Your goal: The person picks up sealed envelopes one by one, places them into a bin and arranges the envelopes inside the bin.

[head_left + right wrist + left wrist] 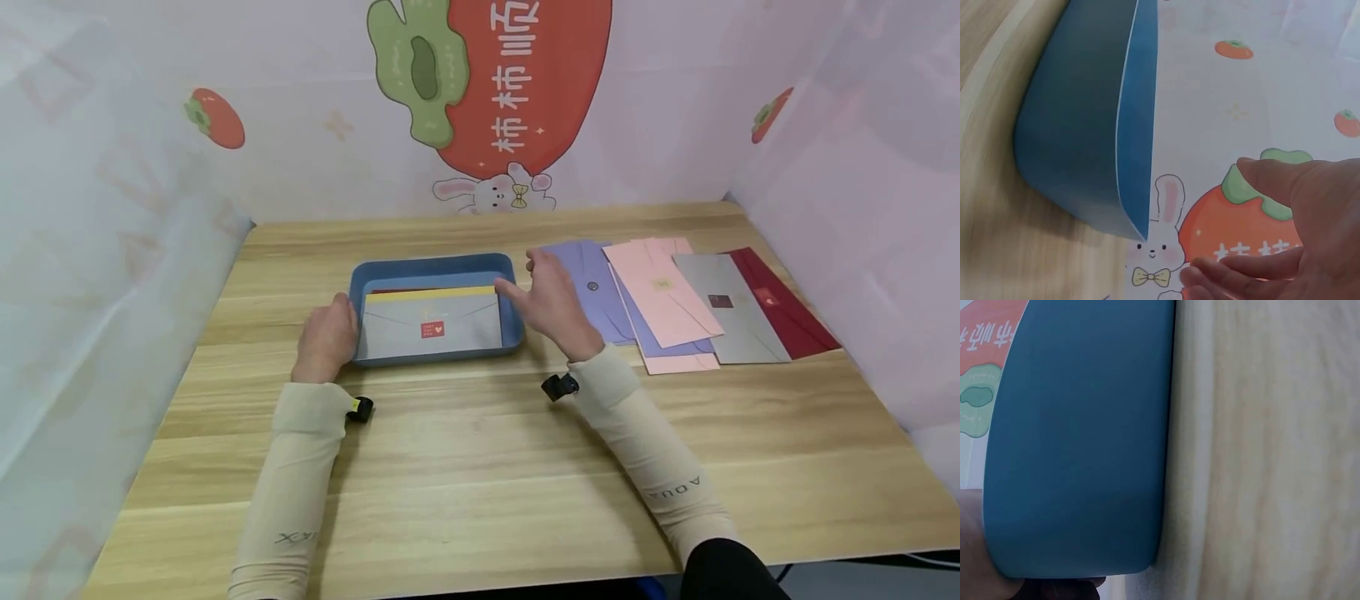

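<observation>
A fruit-printed backdrop (300,167) rises behind the tabletop (465,467) — pale wood grain.

The plain rectangular tray (435,271) is blue, its grey paper envelope (393,338) red-stickered. Tan grain streaks the wooden worktop (465,483).

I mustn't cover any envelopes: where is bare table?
Bare table: the front patch between the sleeves, before the tray; the front right, nearer than the loose envelopes; the strip left of the left hand; the band between tray and back wall. Crowded: beside the tray, under the right hand, and back right, where envelopes overlap.
</observation>
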Tool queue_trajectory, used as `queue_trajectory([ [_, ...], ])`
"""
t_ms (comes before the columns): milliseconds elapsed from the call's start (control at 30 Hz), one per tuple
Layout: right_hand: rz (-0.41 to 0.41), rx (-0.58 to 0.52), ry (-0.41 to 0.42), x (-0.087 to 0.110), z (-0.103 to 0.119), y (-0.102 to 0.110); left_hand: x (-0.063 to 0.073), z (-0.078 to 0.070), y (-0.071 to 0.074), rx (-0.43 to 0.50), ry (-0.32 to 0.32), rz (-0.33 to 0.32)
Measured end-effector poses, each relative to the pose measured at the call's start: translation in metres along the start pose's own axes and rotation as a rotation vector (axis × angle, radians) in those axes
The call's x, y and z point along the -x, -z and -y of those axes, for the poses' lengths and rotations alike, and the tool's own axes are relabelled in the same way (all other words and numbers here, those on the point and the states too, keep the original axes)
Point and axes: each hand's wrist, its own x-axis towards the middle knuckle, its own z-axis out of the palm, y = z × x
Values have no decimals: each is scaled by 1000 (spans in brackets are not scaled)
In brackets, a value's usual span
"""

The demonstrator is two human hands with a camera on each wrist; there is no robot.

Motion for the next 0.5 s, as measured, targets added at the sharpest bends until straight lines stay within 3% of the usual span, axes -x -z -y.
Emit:
queue_trajectory([
  [500, 47, 118, 100, 14, -38, 29, 1, 1, 2, 26, 7, 9],
])
